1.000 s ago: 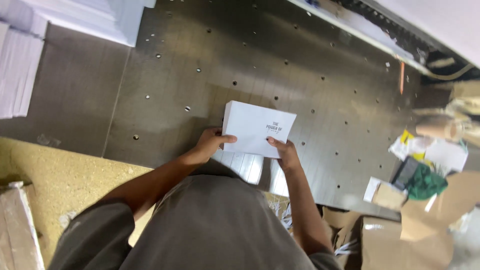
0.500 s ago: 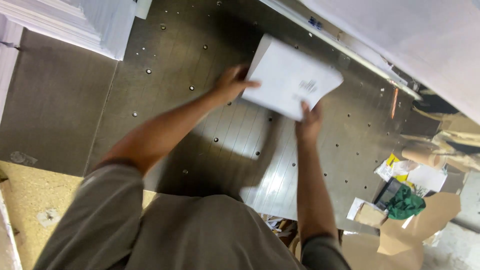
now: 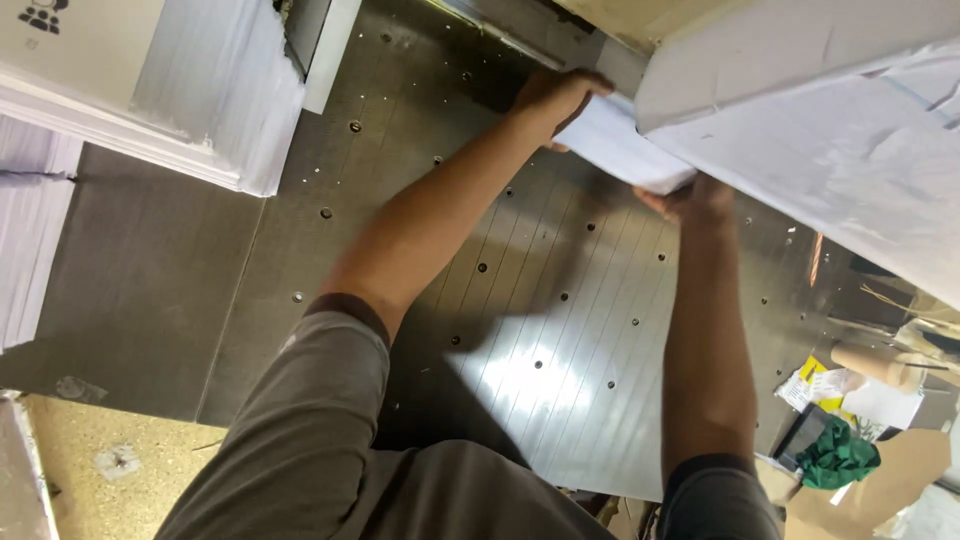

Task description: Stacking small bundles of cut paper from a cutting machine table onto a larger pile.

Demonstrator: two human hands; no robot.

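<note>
A white stack of paper sheets (image 3: 622, 150) is held between both my hands, up at the far right of the grey metal table (image 3: 520, 330). My left hand (image 3: 553, 97) grips its far left edge. My right hand (image 3: 694, 198) holds it from below at the near edge. The stack's far end goes under a large white machine housing (image 3: 820, 110), which hides that part of it.
White paper stacks (image 3: 215, 95) stand at the back left, with more sheets (image 3: 30, 240) at the left edge. The table has many small holes. At the right lie cardboard (image 3: 880, 480), a green cloth (image 3: 835, 455) and a paper roll (image 3: 868, 362).
Both hands have carried the paper stack away from my body, up and to the right, until its far end went under the white housing. My arms are now stretched out.
</note>
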